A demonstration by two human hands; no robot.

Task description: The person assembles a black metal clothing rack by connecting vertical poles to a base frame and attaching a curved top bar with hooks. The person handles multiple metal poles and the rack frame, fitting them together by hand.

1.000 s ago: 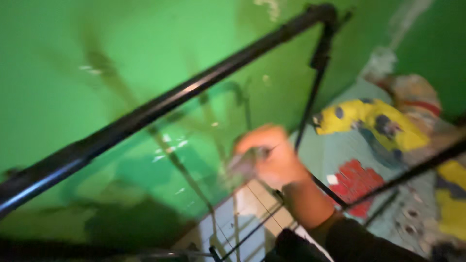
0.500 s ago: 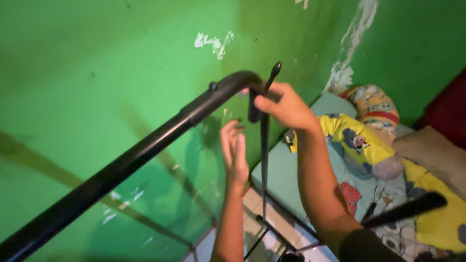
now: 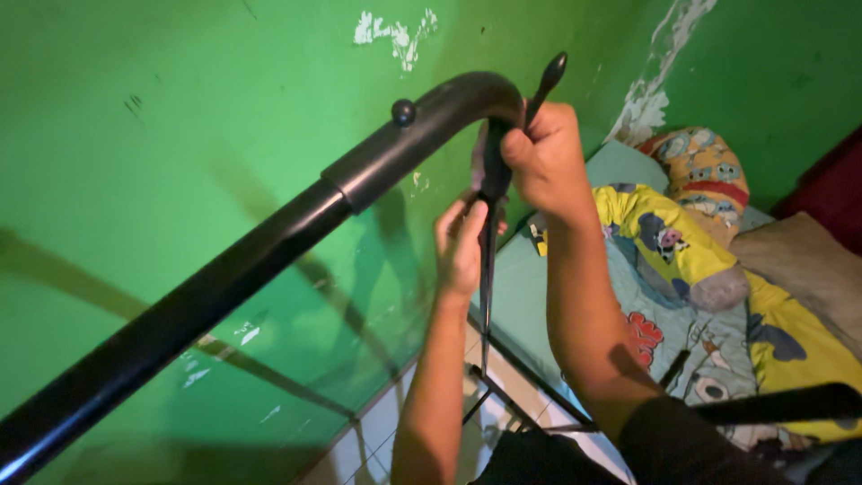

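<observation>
Black steel garment-rack tube point(image 3: 269, 233), curved end at top centre against green wall point(image 3: 180, 108): rigid, light, likely slick. Right hand point(image 3: 543, 157) clenched round upright pole point(image 3: 489, 242) just under bend; left hand point(image 3: 462, 242) closed lower, on same pole. Best gripped at joint.

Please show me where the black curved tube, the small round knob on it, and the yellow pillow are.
black curved tube point(image 3: 449, 103): head view, on its bend.
small round knob point(image 3: 403, 112): head view, on the ball.
yellow pillow point(image 3: 660, 238): head view, on its middle.

Probably a home bedroom: bed point(image 3: 718, 341) with cartoon-print bedding, bolster point(image 3: 664, 242), peeling green wall point(image 3: 180, 135).
</observation>
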